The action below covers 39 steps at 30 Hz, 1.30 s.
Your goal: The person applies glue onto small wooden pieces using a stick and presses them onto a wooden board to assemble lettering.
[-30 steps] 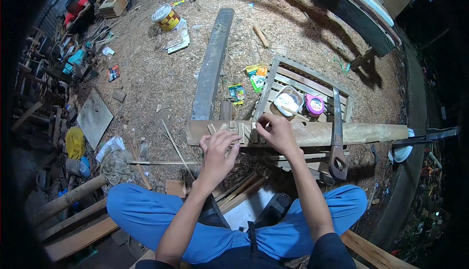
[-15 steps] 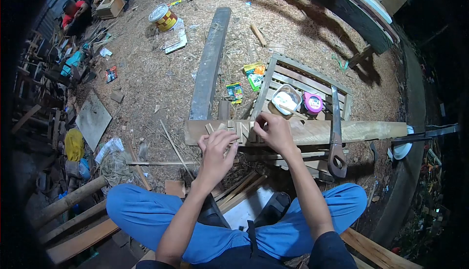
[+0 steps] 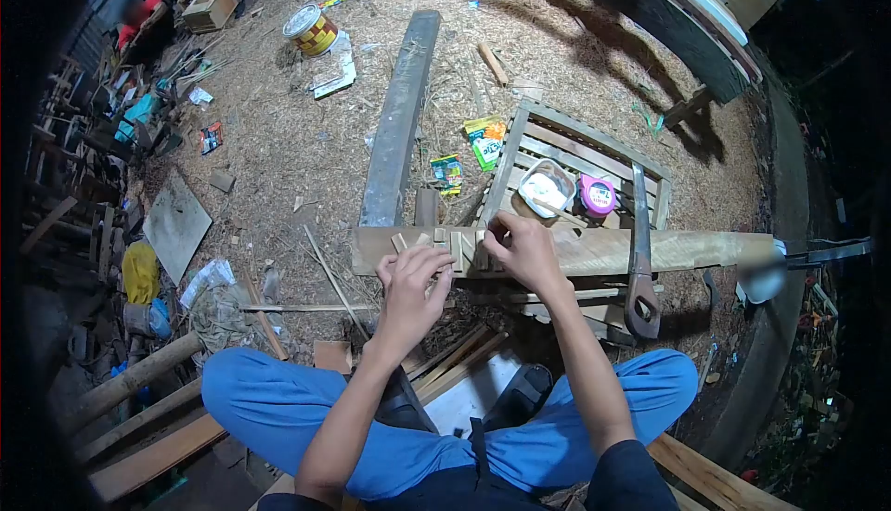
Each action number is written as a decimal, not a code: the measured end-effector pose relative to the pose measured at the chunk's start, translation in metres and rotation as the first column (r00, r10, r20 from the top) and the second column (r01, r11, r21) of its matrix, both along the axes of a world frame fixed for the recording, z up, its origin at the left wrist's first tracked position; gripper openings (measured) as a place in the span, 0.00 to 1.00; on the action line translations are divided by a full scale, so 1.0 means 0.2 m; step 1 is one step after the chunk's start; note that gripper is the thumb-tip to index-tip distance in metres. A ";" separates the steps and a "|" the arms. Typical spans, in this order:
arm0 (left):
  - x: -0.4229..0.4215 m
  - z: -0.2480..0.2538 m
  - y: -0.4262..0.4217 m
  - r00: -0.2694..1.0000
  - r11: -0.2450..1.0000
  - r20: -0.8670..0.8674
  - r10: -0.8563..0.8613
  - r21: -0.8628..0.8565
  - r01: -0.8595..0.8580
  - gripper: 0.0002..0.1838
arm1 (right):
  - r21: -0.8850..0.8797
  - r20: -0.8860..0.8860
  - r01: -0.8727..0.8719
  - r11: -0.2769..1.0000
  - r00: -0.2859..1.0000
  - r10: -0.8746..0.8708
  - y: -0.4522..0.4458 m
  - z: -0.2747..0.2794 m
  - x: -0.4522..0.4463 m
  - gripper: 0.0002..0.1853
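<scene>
A long wooden board (image 3: 613, 253) lies crosswise before my knees. Several small wood pieces (image 3: 457, 249) sit on its left part. My left hand (image 3: 416, 281) rests over the board's left end, fingers bent and slightly apart, touching the small pieces; nothing is visibly gripped. At the right side of the same pieces, my right hand (image 3: 522, 249) has thumb and forefinger pinched together, and what lies between them is too small to make out. A handsaw (image 3: 640, 260) lies across the board to the right.
Beyond the board is a slatted wooden frame (image 3: 594, 144) bearing a white container (image 3: 546, 188) and a pink tape measure (image 3: 597, 194). A thick beam (image 3: 401, 121) points away from me. A bucket (image 3: 311, 30) stands farther off. Another person (image 3: 139, 24) is at the far left.
The camera view has shifted slightly. Both hands stay in nearly the same place over the small pieces.
</scene>
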<state>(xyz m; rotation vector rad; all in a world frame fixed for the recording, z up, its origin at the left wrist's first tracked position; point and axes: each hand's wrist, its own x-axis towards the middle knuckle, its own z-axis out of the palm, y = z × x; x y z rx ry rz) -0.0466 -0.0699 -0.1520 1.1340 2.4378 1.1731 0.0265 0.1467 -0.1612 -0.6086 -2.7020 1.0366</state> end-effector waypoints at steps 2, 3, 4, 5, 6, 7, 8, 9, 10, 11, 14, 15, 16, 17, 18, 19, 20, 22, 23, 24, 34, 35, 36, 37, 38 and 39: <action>0.00 0.00 0.00 1.000 1.000 0.003 -0.002 0.002 0.002 0.11 | -0.013 -0.005 0.008 1.000 1.000 -0.008 0.00 0.01 0.01 0.11; 0.00 0.00 0.01 1.000 1.000 0.004 -0.004 0.002 0.004 0.11 | -0.014 -0.008 0.014 1.000 1.000 -0.014 0.00 0.01 0.01 0.11; 0.00 0.00 0.01 1.000 1.000 0.003 -0.006 0.002 0.006 0.11 | -0.015 -0.011 0.020 1.000 1.000 -0.020 0.00 0.01 0.01 0.11; 0.00 0.00 0.01 1.000 1.000 0.003 -0.006 0.002 0.006 0.11 | -0.015 -0.012 0.020 1.000 1.000 -0.021 0.01 0.01 0.01 0.11; 0.00 0.00 0.01 1.000 1.000 0.006 -0.006 0.004 0.006 0.11 | -0.029 -0.025 0.002 1.000 1.000 -0.002 0.01 0.00 0.01 0.11; 0.00 -0.01 0.01 1.000 1.000 0.009 -0.007 0.007 0.007 0.10 | -0.043 -0.039 -0.017 0.999 0.999 0.015 0.01 0.00 0.02 0.10; 0.00 -0.01 0.02 1.000 1.000 0.010 -0.008 0.008 0.008 0.10 | -0.041 -0.037 -0.016 0.999 0.999 0.014 0.01 0.00 0.03 0.10; 0.00 -0.02 0.02 1.000 1.000 0.003 -0.004 0.016 0.003 0.10 | -0.060 -0.124 0.010 0.998 0.992 -0.018 0.01 0.03 0.03 0.09; 0.00 -0.02 0.02 1.000 1.000 -0.004 0.001 0.024 -0.001 0.10 | -0.081 -0.208 0.034 0.996 0.977 -0.051 0.01 0.05 0.04 0.08; 0.00 -0.02 0.03 1.000 1.000 -0.003 0.002 0.026 -0.002 0.10 | -0.079 -0.208 0.034 0.996 0.977 -0.049 0.02 0.07 0.06 0.08; 0.00 -0.01 0.05 1.000 0.999 0.016 -0.016 0.032 0.016 0.11 | -0.213 -0.282 0.131 0.968 0.941 -0.189 0.04 0.12 0.17 0.05; 0.00 -0.01 0.06 1.000 0.999 0.019 -0.022 0.035 0.021 0.11 | -0.210 -0.283 0.134 0.969 0.940 -0.192 0.04 0.12 0.21 0.05; 0.00 -0.02 0.07 0.999 0.999 0.022 -0.028 0.037 0.027 0.11 | -0.223 -0.271 0.167 0.960 0.936 -0.225 0.04 0.11 0.26 0.04; 0.01 -0.02 0.08 0.999 0.999 0.024 -0.030 0.039 0.029 0.11 | -0.237 -0.257 0.197 0.951 0.931 -0.257 0.04 0.10 0.30 0.04; 0.01 -0.03 0.09 0.999 0.998 0.030 -0.035 0.046 0.034 0.11 | -0.233 -0.264 0.192 0.953 0.931 -0.253 0.03 0.12 0.32 0.06; 0.01 -0.04 0.10 0.999 0.998 0.033 -0.042 0.050 0.040 0.11 | -0.235 -0.266 0.195 0.952 0.929 -0.256 0.03 0.14 0.33 0.06; 0.01 -0.04 0.11 0.998 0.998 0.029 -0.047 0.048 0.046 0.11 | -0.311 -0.271 0.222 0.924 0.911 -0.310 0.01 0.16 0.33 0.08; 0.02 -0.03 0.14 0.996 0.996 0.035 -0.079 0.054 0.078 0.11 | -0.392 -0.278 0.248 0.886 0.886 -0.371 -0.01 0.16 0.33 0.10; 0.02 -0.03 0.14 0.996 0.995 0.028 -0.084 0.050 0.083 0.11 | -0.314 -0.295 0.241 0.918 0.895 -0.336 0.00 0.14 0.33 0.11; 0.02 -0.04 0.14 0.996 0.996 0.021 -0.087 0.038 0.086 0.11 | -0.232 -0.309 0.232 0.945 0.903 -0.298 0.00 0.12 0.33 0.13; 0.05 -0.06 0.18 0.997 0.997 0.004 -0.075 0.024 0.075 0.11 | -0.252 -0.407 0.218 0.943 0.860 -0.308 -0.02 0.01 0.37 0.05; 0.06 -0.06 0.19 0.997 0.997 0.003 -0.076 0.020 0.076 0.11 | -0.360 -0.379 0.233 0.903 0.848 -0.370 -0.03 -0.01 0.38 0.05; 0.06 -0.05 0.19 0.997 0.997 -0.003 -0.077 0.013 0.077 0.11 | -0.363 -0.377 0.234 0.902 0.848 -0.373 -0.04 -0.02 0.40 0.05; 0.07 -0.05 0.20 0.997 0.997 -0.009 -0.080 0.006 0.080 0.10 | -0.408 -0.336 0.253 0.877 0.852 -0.402 -0.04 -0.04 0.41 0.05; 0.08 -0.05 0.21 0.997 0.997 -0.010 -0.082 0.002 0.082 0.10 | -0.452 -0.293 0.273 0.849 0.854 -0.430 -0.05 -0.05 0.42 0.06; 0.08 -0.05 0.22 0.996 0.996 -0.021 -0.090 0.003 0.090 0.11 | -0.455 -0.292 0.276 0.847 0.852 -0.435 -0.06 -0.06 0.42 0.06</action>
